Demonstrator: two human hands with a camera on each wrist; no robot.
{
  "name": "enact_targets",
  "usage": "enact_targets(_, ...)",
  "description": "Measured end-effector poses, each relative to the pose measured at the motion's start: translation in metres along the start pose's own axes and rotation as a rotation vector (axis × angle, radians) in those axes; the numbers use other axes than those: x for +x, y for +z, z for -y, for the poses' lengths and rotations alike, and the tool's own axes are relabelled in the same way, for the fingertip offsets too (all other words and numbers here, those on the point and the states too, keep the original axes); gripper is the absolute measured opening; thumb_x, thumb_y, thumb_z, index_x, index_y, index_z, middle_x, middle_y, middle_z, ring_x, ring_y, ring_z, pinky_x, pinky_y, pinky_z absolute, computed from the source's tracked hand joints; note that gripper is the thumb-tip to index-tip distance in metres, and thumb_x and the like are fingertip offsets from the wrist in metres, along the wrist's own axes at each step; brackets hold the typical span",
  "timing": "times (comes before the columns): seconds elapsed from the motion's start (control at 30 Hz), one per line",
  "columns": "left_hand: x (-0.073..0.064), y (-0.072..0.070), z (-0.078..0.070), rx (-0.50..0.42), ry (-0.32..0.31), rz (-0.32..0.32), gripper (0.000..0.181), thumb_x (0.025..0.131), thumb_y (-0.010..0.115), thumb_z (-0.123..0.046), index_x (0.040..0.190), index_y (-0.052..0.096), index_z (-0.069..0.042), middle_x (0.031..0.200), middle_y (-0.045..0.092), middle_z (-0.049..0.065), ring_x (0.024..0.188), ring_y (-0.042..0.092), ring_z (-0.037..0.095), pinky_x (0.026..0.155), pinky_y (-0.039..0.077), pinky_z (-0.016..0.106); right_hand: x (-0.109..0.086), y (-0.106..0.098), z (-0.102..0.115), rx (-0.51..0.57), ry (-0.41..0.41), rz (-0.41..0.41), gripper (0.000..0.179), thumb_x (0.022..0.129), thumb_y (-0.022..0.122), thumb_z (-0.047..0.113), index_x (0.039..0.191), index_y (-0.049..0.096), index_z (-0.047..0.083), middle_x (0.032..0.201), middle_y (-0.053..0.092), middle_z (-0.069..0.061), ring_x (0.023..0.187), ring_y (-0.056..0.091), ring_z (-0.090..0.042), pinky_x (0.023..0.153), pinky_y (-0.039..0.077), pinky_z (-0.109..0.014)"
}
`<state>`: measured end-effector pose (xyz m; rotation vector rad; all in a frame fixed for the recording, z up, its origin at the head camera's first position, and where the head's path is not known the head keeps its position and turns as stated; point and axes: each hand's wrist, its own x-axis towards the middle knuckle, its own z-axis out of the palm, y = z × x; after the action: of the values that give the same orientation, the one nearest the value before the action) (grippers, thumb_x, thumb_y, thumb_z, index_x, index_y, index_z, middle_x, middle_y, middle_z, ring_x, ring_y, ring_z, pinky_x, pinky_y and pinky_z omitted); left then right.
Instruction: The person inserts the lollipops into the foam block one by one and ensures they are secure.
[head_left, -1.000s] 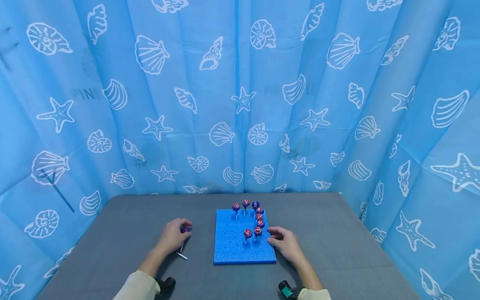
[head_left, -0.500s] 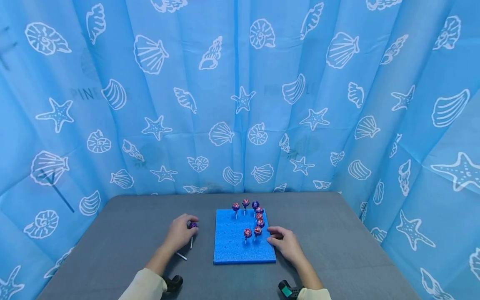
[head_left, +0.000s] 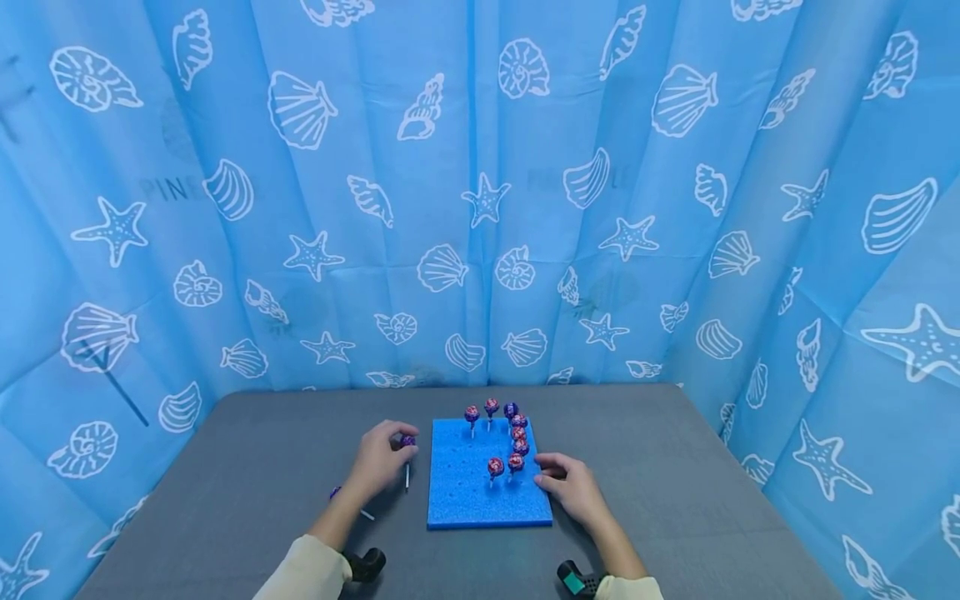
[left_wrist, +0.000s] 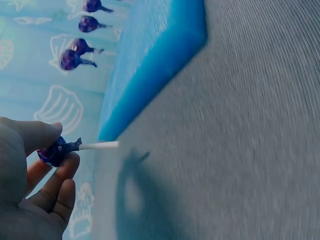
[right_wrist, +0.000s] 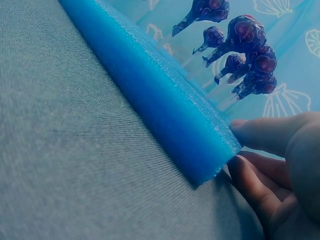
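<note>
My left hand (head_left: 381, 457) pinches a purple-wrapped lollipop (left_wrist: 54, 152) by its head between thumb and fingers. Its white stick points down, just left of the blue foam board (head_left: 457, 496) in the head view. My right hand (head_left: 576, 490) holds the board's right edge, thumb and fingertips at its corner in the right wrist view. Several red and purple lollipops (head_left: 496, 467) stand upright on their sticks in the board, along its back and right side and near its middle.
Another lollipop (head_left: 335, 492) lies on the grey table (head_left: 675, 500), partly hidden behind my left forearm, its white stick showing. Small holes dot the left part of the board. A blue shell-patterned curtain (head_left: 480, 208) hangs behind and beside the table.
My left hand has lifted the lollipop and carried it right, toward the board; its stick now hangs down. The lollipop left lying shows more. My right hand stays put.
</note>
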<state>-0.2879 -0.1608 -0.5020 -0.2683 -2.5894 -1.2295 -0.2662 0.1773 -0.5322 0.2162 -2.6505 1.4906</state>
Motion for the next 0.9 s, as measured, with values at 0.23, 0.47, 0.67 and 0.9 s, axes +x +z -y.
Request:
enact_targets(0.23,0.003,0.008,-0.015,-0.053,0.008,-0.013,0.019,0.089,0.071,-0.009,0.108,0.07,-0.012,0.1,0.061,0.001,0.087,0.059,0.018,0.073,0.051,0.034,-0.001,0.0,-0.001,-0.004,0.004,0.01,0.027,0.091,0.069,0.012,0.117,0.068,0.008,0.107,0.067,-0.004,0.094,0.061,-0.02,0.084,0.052,-0.042)
enact_targets(0.47,0.006,0.021,-0.026,-0.086,0.014,-0.017,0.02,0.091,0.069,-0.009,0.11,0.07,-0.014,0.103,0.06,0.002,0.088,0.059,0.017,0.075,0.052,0.034,0.001,0.0,0.0,-0.002,0.011,-0.001,0.026,0.09,0.069,0.01,0.116,0.068,0.009,0.105,0.067,-0.002,0.093,0.061,-0.018,0.083,0.052,-0.042)
enact_targets(0.67,0.007,0.03,-0.031,-0.141,0.032,-0.019,0.02,0.091,0.068,-0.009,0.111,0.069,-0.012,0.104,0.06,0.003,0.09,0.061,0.019,0.075,0.054,0.035,0.001,0.0,0.0,0.003,0.014,0.001,0.026,0.09,0.069,0.009,0.116,0.068,0.009,0.105,0.067,-0.002,0.093,0.061,-0.018,0.083,0.052,-0.042)
enact_targets(0.9,0.008,0.042,-0.034,-0.187,0.022,-0.021,0.02,0.092,0.068,-0.01,0.112,0.068,-0.011,0.102,0.06,0.002,0.085,0.059,0.018,0.073,0.053,0.031,0.001,0.0,0.0,0.0,0.009,0.003,0.026,0.09,0.069,0.009,0.116,0.068,0.008,0.105,0.067,-0.002,0.093,0.061,-0.019,0.083,0.052,-0.042)
